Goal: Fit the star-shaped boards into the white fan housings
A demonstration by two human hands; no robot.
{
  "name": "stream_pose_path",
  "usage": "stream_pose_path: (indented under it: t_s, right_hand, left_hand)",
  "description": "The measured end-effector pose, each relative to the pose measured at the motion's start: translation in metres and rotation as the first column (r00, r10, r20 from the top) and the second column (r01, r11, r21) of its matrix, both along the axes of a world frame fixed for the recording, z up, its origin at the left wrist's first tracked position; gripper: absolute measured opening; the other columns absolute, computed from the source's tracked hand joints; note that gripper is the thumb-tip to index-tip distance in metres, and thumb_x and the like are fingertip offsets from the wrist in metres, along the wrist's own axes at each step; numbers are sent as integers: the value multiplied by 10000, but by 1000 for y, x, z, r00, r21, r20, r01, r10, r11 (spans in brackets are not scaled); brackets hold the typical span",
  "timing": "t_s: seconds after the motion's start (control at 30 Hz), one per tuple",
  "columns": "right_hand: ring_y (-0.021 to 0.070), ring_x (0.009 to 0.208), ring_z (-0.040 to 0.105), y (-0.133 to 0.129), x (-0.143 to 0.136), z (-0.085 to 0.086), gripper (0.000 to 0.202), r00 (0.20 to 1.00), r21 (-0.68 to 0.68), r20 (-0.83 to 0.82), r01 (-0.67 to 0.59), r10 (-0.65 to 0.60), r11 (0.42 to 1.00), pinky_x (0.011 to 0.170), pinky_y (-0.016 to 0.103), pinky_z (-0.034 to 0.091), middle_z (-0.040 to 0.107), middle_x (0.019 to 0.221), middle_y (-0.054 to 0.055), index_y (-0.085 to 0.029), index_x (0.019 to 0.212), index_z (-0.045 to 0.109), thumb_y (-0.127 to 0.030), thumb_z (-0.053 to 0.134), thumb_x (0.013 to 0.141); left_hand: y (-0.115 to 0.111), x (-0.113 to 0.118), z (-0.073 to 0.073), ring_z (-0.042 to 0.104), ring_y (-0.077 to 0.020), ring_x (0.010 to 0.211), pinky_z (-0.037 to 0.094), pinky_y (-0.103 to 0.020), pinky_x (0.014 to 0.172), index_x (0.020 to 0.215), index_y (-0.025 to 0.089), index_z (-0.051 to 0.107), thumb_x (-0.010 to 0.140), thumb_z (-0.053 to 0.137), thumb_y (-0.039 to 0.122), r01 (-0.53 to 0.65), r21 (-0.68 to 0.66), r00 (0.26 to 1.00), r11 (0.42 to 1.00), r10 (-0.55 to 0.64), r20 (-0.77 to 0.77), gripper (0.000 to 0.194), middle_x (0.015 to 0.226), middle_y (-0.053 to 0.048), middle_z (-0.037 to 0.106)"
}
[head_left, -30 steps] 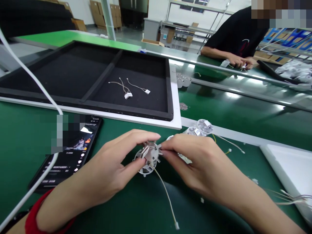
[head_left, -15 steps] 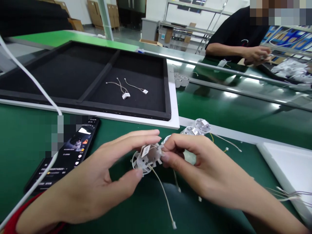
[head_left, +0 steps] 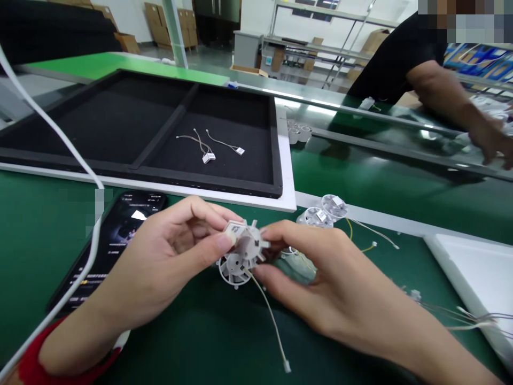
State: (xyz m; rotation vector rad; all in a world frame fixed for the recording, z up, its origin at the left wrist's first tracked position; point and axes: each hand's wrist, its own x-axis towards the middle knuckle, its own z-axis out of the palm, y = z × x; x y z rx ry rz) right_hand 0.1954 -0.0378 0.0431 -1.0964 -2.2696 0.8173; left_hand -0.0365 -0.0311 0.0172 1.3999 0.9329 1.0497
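My left hand [head_left: 176, 251] pinches a small white labelled piece [head_left: 236, 228] between thumb and fingers. Against that piece is a white toothed fan wheel [head_left: 251, 247], turned on its side. The curled fingers of my right hand [head_left: 308, 267] are around the wheel's right edge, partly hidden from view. Just beneath the wheel is a round white fan housing [head_left: 233, 272]. A thin pale wire [head_left: 270, 315] with a small plug trails from there toward me. Behind my right hand, another round part with a wire is partly covered.
A phone [head_left: 108, 251] lies left, crossed by a white cable [head_left: 60, 133]. A black divided tray [head_left: 236, 187] holds several labelled pieces with wires. Fan units [head_left: 334, 207] stand beyond my right hand, near a white tray [head_left: 473, 267]. Across the bench is a co-worker's arm [head_left: 449, 96].
My left hand has closed from a spread pose onto the labelled piece. The fan wheel has turned to face me more, and my right fingers have loosened around it. The co-worker's arm has reached right.
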Motion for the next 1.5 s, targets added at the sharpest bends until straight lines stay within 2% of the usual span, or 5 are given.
stream_pose_path:
  t_s: [0.17, 0.43, 0.73, 1.23, 1.5]
  right_hand:
    - [234, 760, 773, -1, 0, -9, 566, 1000, 196, 4, 20, -21, 980, 667, 349, 581, 835, 1016, 54, -146, 1479, 584, -315, 791, 980]
    - [201, 770, 735, 7, 0, -17, 232, 998, 622, 56, -19, -20, 783, 716, 357, 513, 811, 908, 52, -55, 1199, 682, -260, 643, 1100]
    - [250, 923, 786, 6, -7, -20, 153, 981, 735, 183, -96, -59, 672, 812, 405, 501, 837, 1017, 99, -38, 1090, 732, -78, 586, 1070]
    - [252, 914, 783, 4, -6, -17, 151, 982, 755, 155, -46, -111, 654, 815, 387, 496, 825, 965, 110, -65, 1033, 715, -166, 618, 1091]
    - [255, 946, 783, 5, -8, -22, 178, 983, 748, 155, -54, -94, 662, 806, 383, 492, 819, 973, 114, -44, 1108, 695, -219, 662, 1089]
  left_hand:
    - [-5, 1, -1, 781, -102, 943, 636, -122, 834, 868, 311, 718, 954, 754, 143, -70, 146, 993, 987, 83, -86, 192, 1085, 119, 790]
    - [-8, -3, -7, 733, -96, 1074, 558, -115, 941, 918, 336, 707, 952, 744, 209, -54, 306, 953, 950, 140, -267, 137, 1175, 129, 747]
    - [-9, 5, -8, 648, -55, 763, 491, -122, 738, 913, 278, 660, 963, 610, 157, 77, 466, 896, 882, 144, -420, 140, 839, 122, 670]
    - [-8, 7, -12, 654, -57, 712, 514, -118, 696, 983, 241, 678, 999, 661, 166, 129, 470, 905, 873, 91, -416, 79, 845, 89, 694]
    - [-5, 12, 0, 655, 2, 640, 485, 18, 726, 966, 254, 803, 967, 664, 76, 8, 418, 954, 909, 118, -276, 226, 752, 130, 745]
